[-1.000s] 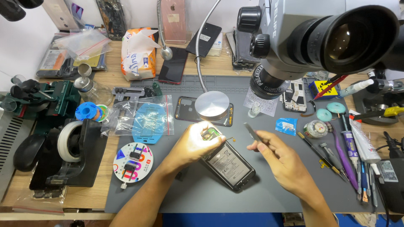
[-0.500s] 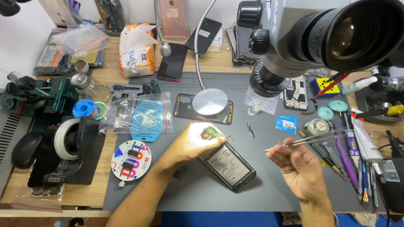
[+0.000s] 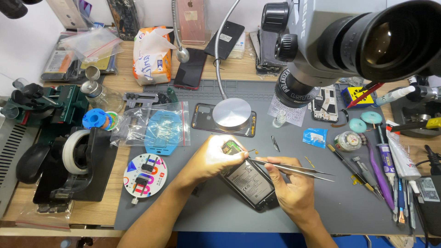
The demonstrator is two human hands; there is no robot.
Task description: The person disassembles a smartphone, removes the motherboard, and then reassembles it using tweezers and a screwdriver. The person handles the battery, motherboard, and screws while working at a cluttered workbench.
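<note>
Far left of frame: green vise at upper left, black tape dispenser w/ white roll below it, both on the wooden desk. Right of that, a round multicolour disc w/ small parts on it, on the grey mat. Above it a clear zip bag holding a blue flat piece. Upper centre-left: orange-white tissue pack, dark phone beside it.

Centre: opened phone, back off, battery showing. Long axis runs diagonal, upper left to lower right; top end w/ green board under the lit spot, bottom end toward lower centre of frame. Left hand lies over the phone's upper end, fingers curled down on it, grip pressed on the phone. Above the phone, a phone frame w/ a round metal lamp base standing on it.

Right hand at lower right of centre, grip clamped on metal tweezers; tips point right, away from the phone, nearly level. Small dark tool lies loose on the mat just above.

Right: microscope fills upper right and hides the desk behind. Blue packet, small round jar, then a row of tools and tubes at far right.
</note>
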